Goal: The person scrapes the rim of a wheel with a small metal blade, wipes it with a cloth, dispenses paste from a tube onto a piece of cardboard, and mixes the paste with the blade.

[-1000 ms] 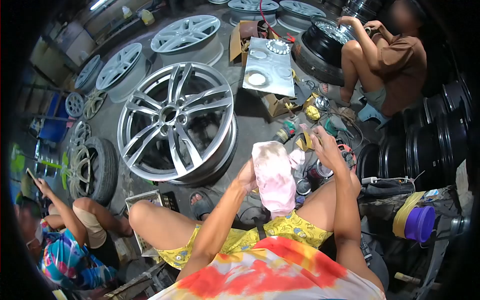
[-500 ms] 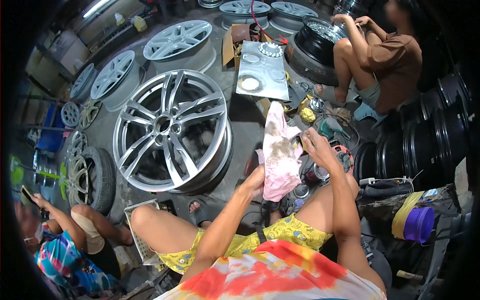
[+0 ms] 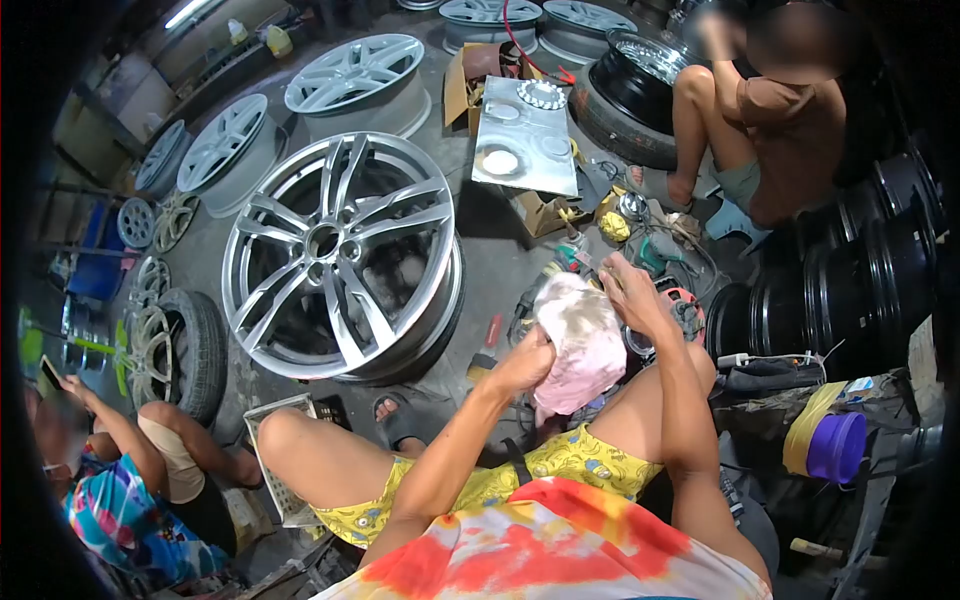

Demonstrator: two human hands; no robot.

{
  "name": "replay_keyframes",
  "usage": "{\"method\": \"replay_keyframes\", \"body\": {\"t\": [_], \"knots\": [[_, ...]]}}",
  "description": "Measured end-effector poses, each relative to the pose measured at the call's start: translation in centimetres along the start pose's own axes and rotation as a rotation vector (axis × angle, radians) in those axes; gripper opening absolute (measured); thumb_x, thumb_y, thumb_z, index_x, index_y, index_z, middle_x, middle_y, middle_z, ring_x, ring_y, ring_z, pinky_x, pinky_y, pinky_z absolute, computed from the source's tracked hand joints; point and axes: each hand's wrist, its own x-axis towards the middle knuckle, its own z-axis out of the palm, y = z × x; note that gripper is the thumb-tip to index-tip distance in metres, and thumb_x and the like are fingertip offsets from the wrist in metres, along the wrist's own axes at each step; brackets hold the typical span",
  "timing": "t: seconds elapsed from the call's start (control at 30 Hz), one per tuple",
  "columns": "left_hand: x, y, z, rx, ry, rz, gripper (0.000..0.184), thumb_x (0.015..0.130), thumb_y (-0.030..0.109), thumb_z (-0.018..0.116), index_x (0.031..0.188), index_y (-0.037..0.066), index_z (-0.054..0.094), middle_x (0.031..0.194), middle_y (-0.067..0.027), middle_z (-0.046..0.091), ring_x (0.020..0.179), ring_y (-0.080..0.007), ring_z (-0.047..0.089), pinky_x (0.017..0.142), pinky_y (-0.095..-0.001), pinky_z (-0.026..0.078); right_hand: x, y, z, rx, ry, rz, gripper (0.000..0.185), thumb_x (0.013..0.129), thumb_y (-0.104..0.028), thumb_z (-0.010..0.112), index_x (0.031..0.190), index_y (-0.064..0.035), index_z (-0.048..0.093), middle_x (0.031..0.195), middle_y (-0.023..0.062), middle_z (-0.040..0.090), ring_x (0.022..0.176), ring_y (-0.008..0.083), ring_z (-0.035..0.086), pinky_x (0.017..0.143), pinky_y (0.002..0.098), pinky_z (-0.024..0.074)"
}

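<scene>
A pink rag (image 3: 582,350) with grey-brown stains hangs bunched in front of my knees. My left hand (image 3: 528,358) is closed around its left side. At the rag's upper right edge, the fingers of my right hand (image 3: 632,292) are bent in a pinch on the cloth; the fingertips are partly hidden. Left of the rag, a large silver-and-grey alloy wheel (image 3: 345,240) lies face up, apart from both hands. A red-handled tool (image 3: 492,331) lies on the floor between wheel and rag.
A metal sheet (image 3: 520,140) rests on a cardboard box (image 3: 545,213) ahead. Grey wheels (image 3: 355,72) stand behind; black rims (image 3: 840,280) line the right. A person (image 3: 790,140) sits at upper right, another (image 3: 140,480) at lower left. A purple roll (image 3: 838,448) is at right.
The rag's raised upper part has come down, so it is now more compact. My left hand has moved slightly right with it. The person at upper right has raised a hand.
</scene>
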Motion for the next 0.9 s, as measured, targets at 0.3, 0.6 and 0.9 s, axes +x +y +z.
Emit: {"method": "replay_keyframes", "body": {"t": [0.3,0.6,0.9], "knots": [[0.4,1.7,-0.5,0.528,0.052,0.060,0.036,0.096,0.012,0.054,0.129,0.002,0.063,0.121,-0.0073,0.067,0.108,-0.0137,0.062,0.096,-0.0307,0.049,-0.2,-0.6,-0.1,0.030,-0.027,0.043,0.025,0.101,-0.020,0.056,0.114,0.0018,0.053,0.100,0.0297,0.065,0.096,0.0497,0.061,0.079,0.0483,0.0485],[1.0,0.7,-2.2,0.558,0.223,0.141,0.032,0.090,0.011,0.053,0.114,-0.003,0.069,0.110,-0.0095,0.071,0.102,-0.0137,0.063,0.089,-0.0303,0.050,-0.1,-0.1,-0.1,-0.001,-0.041,0.090,0.019,0.099,-0.015,0.056,0.108,0.0008,0.053,0.098,0.0291,0.067,0.097,0.0495,0.062,0.080,0.0504,0.0490],[0.3,3.0,-1.2,0.049,0.212,0.121,0.028,0.100,0.011,0.058,0.124,-0.002,0.064,0.116,-0.0064,0.067,0.100,-0.0124,0.063,0.089,-0.0289,0.052,-0.1,-0.1,0.2,0.053,-0.038,0.057,0.018,0.098,-0.013,0.058,0.108,0.0009,0.053,0.093,0.0296,0.065,0.092,0.0512,0.059,0.077,0.0507,0.0475]]}}
